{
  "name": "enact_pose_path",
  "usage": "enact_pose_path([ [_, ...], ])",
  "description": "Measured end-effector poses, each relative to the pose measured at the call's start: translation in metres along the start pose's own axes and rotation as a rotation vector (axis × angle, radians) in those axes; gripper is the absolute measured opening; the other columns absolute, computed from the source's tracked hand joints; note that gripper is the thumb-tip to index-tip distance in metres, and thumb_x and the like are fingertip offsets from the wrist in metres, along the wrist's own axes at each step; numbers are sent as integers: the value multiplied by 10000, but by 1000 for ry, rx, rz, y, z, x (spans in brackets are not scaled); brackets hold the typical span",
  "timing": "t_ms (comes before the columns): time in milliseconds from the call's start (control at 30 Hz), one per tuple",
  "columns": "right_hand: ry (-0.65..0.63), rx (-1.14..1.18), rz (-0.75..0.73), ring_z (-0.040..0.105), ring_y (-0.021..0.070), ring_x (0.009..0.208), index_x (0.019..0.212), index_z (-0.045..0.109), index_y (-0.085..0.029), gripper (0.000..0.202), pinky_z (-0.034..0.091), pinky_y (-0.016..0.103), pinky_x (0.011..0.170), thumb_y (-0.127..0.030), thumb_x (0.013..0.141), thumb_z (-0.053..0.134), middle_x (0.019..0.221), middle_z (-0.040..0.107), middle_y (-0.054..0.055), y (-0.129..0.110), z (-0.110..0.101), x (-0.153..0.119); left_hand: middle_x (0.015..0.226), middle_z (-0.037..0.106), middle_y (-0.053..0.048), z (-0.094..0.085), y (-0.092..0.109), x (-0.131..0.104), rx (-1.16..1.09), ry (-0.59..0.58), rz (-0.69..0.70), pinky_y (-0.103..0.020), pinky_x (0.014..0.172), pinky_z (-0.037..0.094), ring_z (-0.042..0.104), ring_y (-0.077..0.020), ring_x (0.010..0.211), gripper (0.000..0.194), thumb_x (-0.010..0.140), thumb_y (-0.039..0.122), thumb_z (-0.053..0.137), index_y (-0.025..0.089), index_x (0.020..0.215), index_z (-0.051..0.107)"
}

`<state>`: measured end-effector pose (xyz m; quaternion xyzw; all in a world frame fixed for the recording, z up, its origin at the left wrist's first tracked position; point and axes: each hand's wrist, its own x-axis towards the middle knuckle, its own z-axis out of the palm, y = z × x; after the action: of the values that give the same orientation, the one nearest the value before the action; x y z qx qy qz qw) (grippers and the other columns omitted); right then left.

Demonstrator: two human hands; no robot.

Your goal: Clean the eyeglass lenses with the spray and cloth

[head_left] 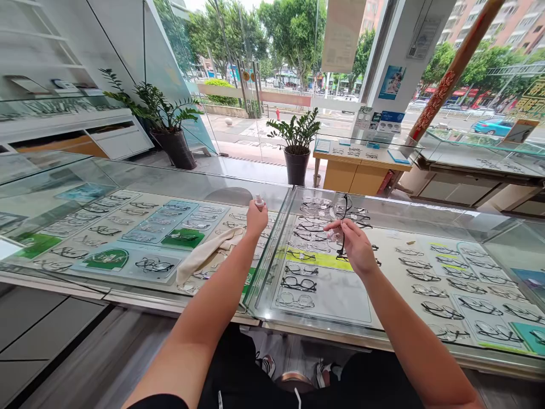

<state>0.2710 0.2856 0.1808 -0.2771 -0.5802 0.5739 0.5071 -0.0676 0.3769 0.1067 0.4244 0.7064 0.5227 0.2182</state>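
Big windows [293, 116] fill the far side — daylight shines in, and green trees [293, 34] grow outside. A pale wall [114, 28] is far left. A long glass counter [196, 179] runs across the near part. A yellow-brown cabinet [360, 177] stands far right — the floor [140, 352] near left is gray.

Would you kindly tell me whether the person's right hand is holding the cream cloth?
No, the right hand holds a pair of glasses, while the cream cloth is by the left forearm.

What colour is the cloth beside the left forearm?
The cloth is cream, seen best in the head view.
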Motion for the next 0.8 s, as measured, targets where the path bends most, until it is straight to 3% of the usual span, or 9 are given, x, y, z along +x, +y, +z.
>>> enact_pose_path([
  [200, -6, 13, -21, 650, 224, 956, 978, 762, -260, 282, 511, 379, 841, -472, 1062, 596, 1131, 779, 72, 0, 0, 0, 1360, 699, -208, -1, 7, -10, 31, 23, 22, -402, 951, 556, 700, -293, 1143, 427, 984, 294, 605, 192, 1377, 474],
  [267, -3, 4, -21, 655, 232, 956, 975, 755, -258, 288, 520, 393, 847, -493, 1054, 608, 1133, 774, 75, -1, -1, -1, 1494, 611, -236, -1, 10, -17, 41, 81, 34, -415, 1045, 536, 654, -303, 1282, 571, 967, 294, 634, 179, 1475, 401],
  [367, 16, -1, -32, 662, 239, 952, 977, 749, -256, 279, 526, 399, 824, -501, 1040, 631, 1136, 772, 82, 0, -4, -2, 1656, 428, -248, 0, 15, -29, 78, 230, 75, -438, 1239, 404, 443, -320, 1543, 666, 956, 286, 636, 172, 1540, 336],
  [433, 35, -4, -40, 662, 239, 939, 955, 744, -258, 264, 533, 392, 786, -494, 1023, 648, 1130, 774, 86, 0, -6, -1, 1628, 441, -257, -1, 19, -38, 98, 341, 147, -467, 1281, 352, 419, -340, 1555, 659, 934, 263, 644, 148, 1518, 360],
  [500, 43, -7, -43, 660, 236, 922, 930, 738, -258, 255, 537, 380, 753, -483, 1015, 653, 1119, 776, 89, 1, -8, 1, 1599, 477, -246, -9, 24, -46, 129, 363, 193, -485, 1284, 341, 445, -342, 1531, 627, 927, 250, 641, 152, 1492, 387],
  [600, 31, 8, -43, 664, 231, 920, 939, 742, -261, 234, 536, 367, 743, -460, 1022, 651, 1114, 783, 91, 2, -10, 2, 1503, 573, -211, -39, 26, -59, 263, 256, 282, -497, 1231, 388, 533, -345, 1440, 541, 911, 235, 652, 166, 1417, 473],
  [700, 23, 6, -55, 669, 232, 917, 932, 734, -269, 229, 540, 373, 750, -459, 1030, 651, 1114, 784, 88, 1, -10, 1, 1327, 677, -174, -91, 17, -67, 506, 70, 349, -475, 1143, 445, 630, -340, 1279, 386, 898, 227, 650, 180, 1275, 584],
  [800, 20, -6, -68, 673, 241, 915, 925, 726, -270, 242, 545, 383, 745, -475, 1030, 651, 1109, 778, 88, 2, -9, 0, 1297, 683, -175, -148, -1, -64, 705, -72, 197, -434, 978, 505, 659, -346, 1153, 481, 868, 360, 724, 191, 1304, 610],
])
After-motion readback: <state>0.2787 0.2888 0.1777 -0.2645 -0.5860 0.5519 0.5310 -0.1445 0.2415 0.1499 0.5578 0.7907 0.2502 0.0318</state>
